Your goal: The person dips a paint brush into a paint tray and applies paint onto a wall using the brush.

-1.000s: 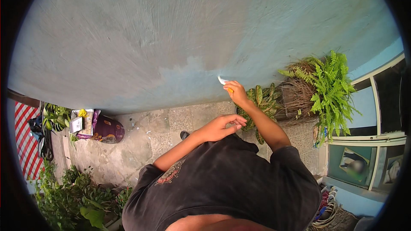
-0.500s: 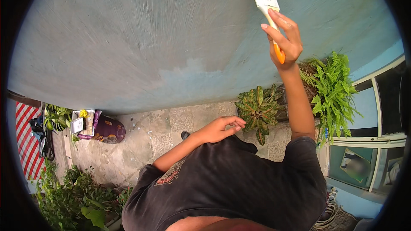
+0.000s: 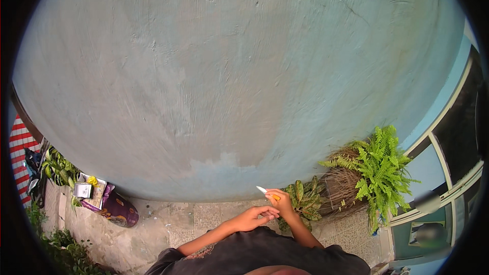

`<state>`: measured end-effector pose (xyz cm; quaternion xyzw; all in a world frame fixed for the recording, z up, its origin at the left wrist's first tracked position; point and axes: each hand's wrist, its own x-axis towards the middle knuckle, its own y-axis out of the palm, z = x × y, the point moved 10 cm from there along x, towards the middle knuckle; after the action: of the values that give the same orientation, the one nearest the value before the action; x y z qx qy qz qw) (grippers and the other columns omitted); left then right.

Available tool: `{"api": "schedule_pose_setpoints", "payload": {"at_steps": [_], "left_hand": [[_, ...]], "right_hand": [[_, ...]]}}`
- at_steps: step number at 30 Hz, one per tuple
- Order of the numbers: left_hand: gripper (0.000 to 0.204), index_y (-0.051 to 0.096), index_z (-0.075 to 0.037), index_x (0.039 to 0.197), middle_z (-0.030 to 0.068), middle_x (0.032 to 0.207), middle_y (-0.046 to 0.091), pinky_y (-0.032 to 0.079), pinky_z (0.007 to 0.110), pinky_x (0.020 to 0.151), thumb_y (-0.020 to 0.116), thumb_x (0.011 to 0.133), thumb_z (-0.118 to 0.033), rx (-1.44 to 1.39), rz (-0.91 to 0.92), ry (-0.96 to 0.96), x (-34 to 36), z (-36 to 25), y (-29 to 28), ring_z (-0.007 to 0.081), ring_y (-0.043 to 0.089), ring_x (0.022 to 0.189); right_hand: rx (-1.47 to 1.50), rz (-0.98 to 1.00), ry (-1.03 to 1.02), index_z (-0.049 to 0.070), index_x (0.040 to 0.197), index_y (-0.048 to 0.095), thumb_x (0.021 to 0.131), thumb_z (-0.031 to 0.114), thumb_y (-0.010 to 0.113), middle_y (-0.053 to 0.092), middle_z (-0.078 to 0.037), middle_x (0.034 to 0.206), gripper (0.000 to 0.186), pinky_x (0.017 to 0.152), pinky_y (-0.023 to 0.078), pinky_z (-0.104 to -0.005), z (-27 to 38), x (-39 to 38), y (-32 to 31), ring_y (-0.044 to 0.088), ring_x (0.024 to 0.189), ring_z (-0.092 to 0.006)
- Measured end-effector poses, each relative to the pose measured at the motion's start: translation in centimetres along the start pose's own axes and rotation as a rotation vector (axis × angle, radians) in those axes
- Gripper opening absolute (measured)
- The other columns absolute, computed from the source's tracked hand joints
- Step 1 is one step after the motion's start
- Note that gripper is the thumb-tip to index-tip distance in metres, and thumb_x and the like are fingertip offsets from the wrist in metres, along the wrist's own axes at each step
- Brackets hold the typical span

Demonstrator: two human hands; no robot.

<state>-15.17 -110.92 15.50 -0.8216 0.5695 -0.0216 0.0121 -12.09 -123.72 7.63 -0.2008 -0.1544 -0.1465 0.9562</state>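
Observation:
My right hand [image 3: 283, 204] is closed around a paintbrush [image 3: 262, 190], low in front of my body. The brush's narrow white end points up and left toward the wall, and a bit of its orange handle shows between my fingers. Just left of it, my left hand [image 3: 253, 219] hovers near my chest with nothing visible in it, its fingers loosely bent and slightly apart. Its fingertips come close to my right hand; whether they touch, I cannot tell. Ahead stands a tall wall [image 3: 219, 86] with grey, streaky paint over most of it and paler blue patches low down and at the right.
A leafy potted plant [image 3: 305, 198] and a bushy fern [image 3: 379, 173] stand at the wall's foot on the right, beside a window frame [image 3: 438, 147]. On the left, a purple sack [image 3: 119, 209] has a tray [image 3: 83, 190] on top. Stone paving [image 3: 153, 224] lies below.
My right hand has come down from high on the wall to chest level, bringing the paintbrush beside my left hand. The view has tilted up, showing more wall.

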Motion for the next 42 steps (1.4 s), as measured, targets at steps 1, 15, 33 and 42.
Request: {"api": "schedule_pose_setpoints", "payload": {"at_steps": [1,15,33,42], "left_hand": [[0.031,0.059,-0.002,0.132,0.0081,0.120,0.069,0.048,0.033,0.095,0.052,0.104,-0.013,-0.008,-0.003,-0.017,0.0,0.0,0.0,0.0153,0.062,0.105],[0.033,0.056,-0.004,0.136,0.0083,0.125,0.067,0.047,0.033,0.100,0.051,0.106,-0.016,-0.057,-0.049,-0.028,-2.5,0.8,-0.9,0.0165,0.060,0.116],[0.033,0.057,-0.003,0.133,0.0075,0.122,0.070,0.049,0.032,0.093,0.053,0.105,-0.018,-0.023,-0.488,-0.037,-24.1,-1.1,-8.5,0.0150,0.063,0.108],[0.033,0.059,-0.001,0.131,0.0103,0.119,0.070,0.051,0.035,0.091,0.054,0.103,-0.018,0.076,-0.770,-0.042,-39.8,-2.1,-11.3,0.0196,0.067,0.103]], "right_hand": [[-0.005,-0.006,-0.023,0.001,0.096,0.073,0.086,0.005,0.073,0.074,-0.016,0.104,0.011,0.080,0.057,-0.0350,0.4,0.0,-0.3,0.073,0.090,-0.0287],[0.084,-0.017,-0.072,-0.002,0.096,0.072,0.087,0.002,0.072,0.074,-0.016,0.100,0.010,0.081,0.055,-0.0323,3.6,5.2,-0.1,0.073,0.092,-0.0247],[0.323,0.278,-0.169,-0.004,0.095,0.073,0.088,-0.001,0.072,0.074,-0.013,0.100,0.007,0.079,0.055,-0.0294,15.3,2.5,24.1,0.070,0.090,-0.0173],[0.455,0.525,-0.157,-0.005,0.095,0.071,0.087,-0.003,0.071,0.074,-0.016,0.101,0.008,0.083,0.054,-0.0308,22.5,-1.9,40.6,0.070,0.093,-0.0202]]}}
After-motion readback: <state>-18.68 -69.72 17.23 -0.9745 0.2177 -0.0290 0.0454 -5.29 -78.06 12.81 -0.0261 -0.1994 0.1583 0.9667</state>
